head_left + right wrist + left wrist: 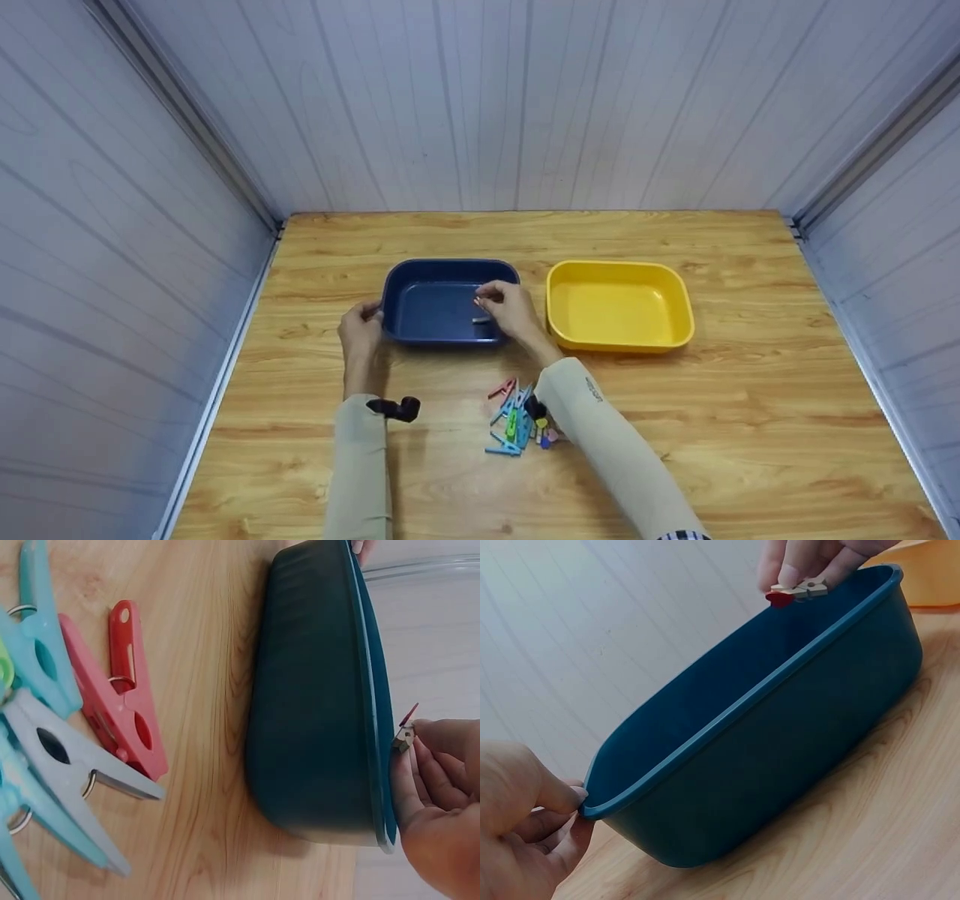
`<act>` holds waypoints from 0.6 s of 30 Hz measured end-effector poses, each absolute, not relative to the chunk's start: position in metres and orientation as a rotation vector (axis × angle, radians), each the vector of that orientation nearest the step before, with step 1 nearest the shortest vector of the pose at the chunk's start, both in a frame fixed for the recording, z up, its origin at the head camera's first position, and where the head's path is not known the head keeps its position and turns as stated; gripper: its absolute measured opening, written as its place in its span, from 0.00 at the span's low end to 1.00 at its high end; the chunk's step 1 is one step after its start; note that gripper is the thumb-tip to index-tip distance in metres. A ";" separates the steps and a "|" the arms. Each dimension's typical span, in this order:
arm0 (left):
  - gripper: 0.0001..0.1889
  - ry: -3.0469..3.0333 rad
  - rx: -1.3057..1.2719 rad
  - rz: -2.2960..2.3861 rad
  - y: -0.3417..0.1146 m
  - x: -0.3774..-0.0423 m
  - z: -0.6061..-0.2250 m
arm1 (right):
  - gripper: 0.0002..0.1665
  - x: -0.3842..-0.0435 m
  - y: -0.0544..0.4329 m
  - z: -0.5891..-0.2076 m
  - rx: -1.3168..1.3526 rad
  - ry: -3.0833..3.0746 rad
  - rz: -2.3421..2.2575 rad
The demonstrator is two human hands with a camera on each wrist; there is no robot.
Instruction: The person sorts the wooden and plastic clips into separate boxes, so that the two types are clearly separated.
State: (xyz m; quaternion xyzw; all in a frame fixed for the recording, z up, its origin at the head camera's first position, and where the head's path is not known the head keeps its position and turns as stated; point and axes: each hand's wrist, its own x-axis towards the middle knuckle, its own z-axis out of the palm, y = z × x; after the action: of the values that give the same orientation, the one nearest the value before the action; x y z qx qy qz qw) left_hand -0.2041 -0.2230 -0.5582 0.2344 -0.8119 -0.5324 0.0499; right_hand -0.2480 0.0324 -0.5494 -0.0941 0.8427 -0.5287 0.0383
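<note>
At the left end of the dark blue basin (450,343), my left hand (361,328) pinches the rim between thumb and fingers. My right hand (512,306) is over the basin's right side. Between its thumb and fingertips it holds a small wooden clothespin (808,590) with a red decoration on it, level with the rim in the left wrist view. A small greyish piece (481,320) shows inside the basin below that hand. Nearer me, plastic clothespins (127,701) in red, blue, grey and green lie in a loose pile, partly behind the right wrist camera.
A yellow basin (619,346) stands just right of the blue one on the wooden table (750,420). Small clips with yellow, blue and pink tops (545,441) lie at the pile's right edge. White panel walls (480,112) enclose the back and both sides.
</note>
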 end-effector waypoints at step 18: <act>0.13 -2.495 0.704 -1.591 -0.224 -0.203 -0.559 | 0.10 -0.252 0.031 -0.553 -0.346 2.613 -1.661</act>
State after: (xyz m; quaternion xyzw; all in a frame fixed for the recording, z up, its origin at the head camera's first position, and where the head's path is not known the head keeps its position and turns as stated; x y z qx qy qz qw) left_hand -0.2031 -0.2240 -0.5591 0.2312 -0.8192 -0.5224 0.0501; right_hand -0.2520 0.0308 -0.5525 -0.1112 0.8386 -0.5331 0.0132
